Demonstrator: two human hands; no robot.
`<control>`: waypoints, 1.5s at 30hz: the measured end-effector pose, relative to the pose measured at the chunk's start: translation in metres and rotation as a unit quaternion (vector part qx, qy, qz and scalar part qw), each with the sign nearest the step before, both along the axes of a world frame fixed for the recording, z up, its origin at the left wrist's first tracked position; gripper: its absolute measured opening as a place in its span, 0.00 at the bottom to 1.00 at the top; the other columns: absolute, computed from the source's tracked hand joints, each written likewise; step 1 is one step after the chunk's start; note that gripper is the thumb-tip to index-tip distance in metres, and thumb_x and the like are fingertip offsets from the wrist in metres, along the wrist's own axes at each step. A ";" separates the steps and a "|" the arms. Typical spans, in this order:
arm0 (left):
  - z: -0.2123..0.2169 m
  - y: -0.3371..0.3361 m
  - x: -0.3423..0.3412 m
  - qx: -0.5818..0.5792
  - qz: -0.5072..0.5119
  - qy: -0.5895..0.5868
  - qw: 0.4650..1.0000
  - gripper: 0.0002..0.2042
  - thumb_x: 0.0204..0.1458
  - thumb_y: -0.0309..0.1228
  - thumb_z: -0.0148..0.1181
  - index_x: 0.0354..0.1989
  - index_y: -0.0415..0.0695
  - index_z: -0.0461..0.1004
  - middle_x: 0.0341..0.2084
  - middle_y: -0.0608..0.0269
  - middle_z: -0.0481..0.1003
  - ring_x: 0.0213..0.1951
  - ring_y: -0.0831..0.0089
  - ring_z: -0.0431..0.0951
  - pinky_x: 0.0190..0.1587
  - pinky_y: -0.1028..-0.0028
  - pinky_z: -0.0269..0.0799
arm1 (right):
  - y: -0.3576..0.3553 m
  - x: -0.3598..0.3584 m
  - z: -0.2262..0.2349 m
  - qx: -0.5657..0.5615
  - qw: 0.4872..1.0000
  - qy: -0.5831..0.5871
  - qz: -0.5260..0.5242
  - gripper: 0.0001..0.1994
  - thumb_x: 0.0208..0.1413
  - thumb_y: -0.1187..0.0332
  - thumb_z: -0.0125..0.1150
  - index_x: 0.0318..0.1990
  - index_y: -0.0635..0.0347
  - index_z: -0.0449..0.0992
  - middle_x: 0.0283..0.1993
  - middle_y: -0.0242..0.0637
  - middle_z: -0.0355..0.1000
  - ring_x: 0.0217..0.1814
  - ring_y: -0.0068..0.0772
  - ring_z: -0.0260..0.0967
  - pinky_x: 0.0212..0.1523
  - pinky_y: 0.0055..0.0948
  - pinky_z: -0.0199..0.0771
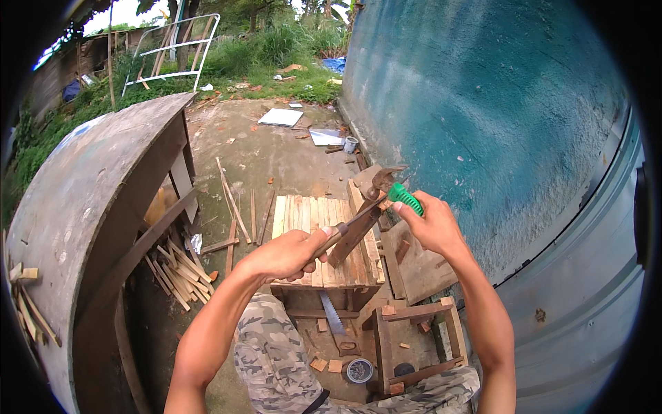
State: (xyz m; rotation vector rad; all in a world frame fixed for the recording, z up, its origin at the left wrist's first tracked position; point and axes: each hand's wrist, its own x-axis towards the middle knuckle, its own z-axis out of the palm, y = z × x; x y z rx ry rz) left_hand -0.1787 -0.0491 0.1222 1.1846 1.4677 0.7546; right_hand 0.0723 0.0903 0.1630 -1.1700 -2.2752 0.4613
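My left hand is closed around the brown handle of a slim tool with a thin dark shaft, whose exact kind I cannot make out. The shaft slants up to the right. A claw hammer with a rusty head and green ribbed grip is in my right hand, fingers wrapped round it. The shaft's far end overlaps the hammer head's area; whether they touch is unclear. Below both hands is a slatted wooden stand of pale strips. A darker board lies slanted over its right side.
A handsaw, a can of small metal pieces and a wooden frame are by my camouflage-clad legs. Thin wood strips lie at left under a large grey panel. A blue wall rises on the right.
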 end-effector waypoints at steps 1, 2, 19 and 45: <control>0.000 0.000 0.000 0.003 -0.002 0.004 1.000 0.33 0.67 0.60 0.41 0.37 0.36 0.73 0.15 0.70 0.62 0.15 0.79 0.59 0.20 0.74 0.56 | 0.007 0.004 0.000 0.011 0.998 0.063 -0.011 0.17 0.66 0.56 0.58 0.40 0.65 0.73 0.21 0.45 0.69 0.27 0.38 0.74 0.32 0.42 0.71; 0.000 0.001 0.001 0.007 -0.002 0.004 1.000 0.33 0.67 0.60 0.41 0.38 0.36 0.73 0.15 0.70 0.62 0.15 0.79 0.59 0.19 0.74 0.56 | 0.011 0.008 -0.004 0.048 0.989 0.140 -0.022 0.17 0.66 0.56 0.58 0.40 0.65 0.73 0.22 0.46 0.70 0.27 0.39 0.75 0.32 0.42 0.71; 0.004 0.007 -0.006 0.000 0.008 0.026 1.000 0.33 0.68 0.60 0.39 0.36 0.39 0.75 0.15 0.72 0.64 0.15 0.81 0.60 0.20 0.76 0.57 | 0.022 0.003 -0.015 0.086 0.966 0.242 0.011 0.16 0.66 0.57 0.60 0.36 0.63 0.72 0.23 0.40 0.71 0.20 0.31 0.69 0.21 0.38 0.68; 0.003 0.011 -0.007 -0.006 0.024 0.022 0.999 0.32 0.68 0.59 0.39 0.35 0.37 0.74 0.16 0.70 0.64 0.16 0.80 0.60 0.20 0.75 0.58 | 0.019 0.018 -0.008 0.001 0.999 0.030 -0.044 0.15 0.67 0.58 0.59 0.38 0.62 0.73 0.20 0.34 0.67 0.19 0.25 0.67 0.21 0.34 0.67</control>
